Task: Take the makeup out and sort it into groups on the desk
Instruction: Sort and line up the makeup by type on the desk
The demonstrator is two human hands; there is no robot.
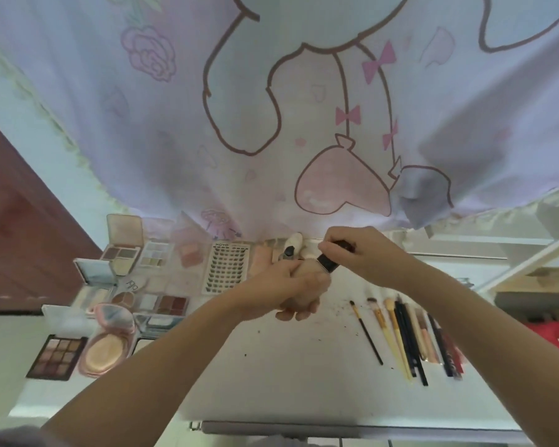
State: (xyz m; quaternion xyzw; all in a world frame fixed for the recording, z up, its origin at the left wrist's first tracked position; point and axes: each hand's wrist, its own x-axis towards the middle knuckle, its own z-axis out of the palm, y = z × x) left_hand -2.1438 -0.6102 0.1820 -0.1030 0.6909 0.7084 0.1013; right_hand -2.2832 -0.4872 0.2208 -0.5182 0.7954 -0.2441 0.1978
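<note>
Here, over the middle of the white counter (288, 375), the left hand (292, 285) wraps its curled fingers round a beige bottle (304, 269), probably foundation. The right hand (355, 250) pinches the bottle's dark cap (328, 264) at the neck. To the left lie open eyeshadow palettes (57, 358), a pink powder compact (105, 348) and a false-lash card (226, 267), close together. To the right, brushes and pencils (407, 340) lie side by side in a row.

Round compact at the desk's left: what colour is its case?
Pink round compact, pale yellow powder inside; head view.
</note>
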